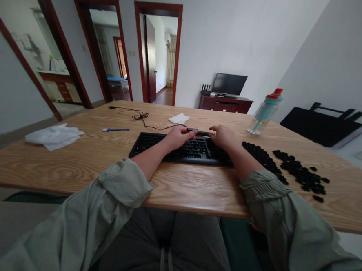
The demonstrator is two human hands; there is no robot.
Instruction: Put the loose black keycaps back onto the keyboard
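Observation:
A black keyboard lies flat on the wooden table in front of me, with parts of it behind my hands and forearms. Over its far edge, my left hand is closed around one end of a slim dark bar. My right hand pinches near the bar's other end, fingers bent. What kind of thing the bar is I cannot make out. Right of the keyboard, many loose black keycaps lie in a dense band, and a looser group of keycaps spreads beyond it.
A coiled black cable trails behind the keyboard. On the left are a blue brush and crumpled white tissue; another tissue lies behind my hands. A water bottle with a red lid stands at the back right. The table's front edge is near my lap.

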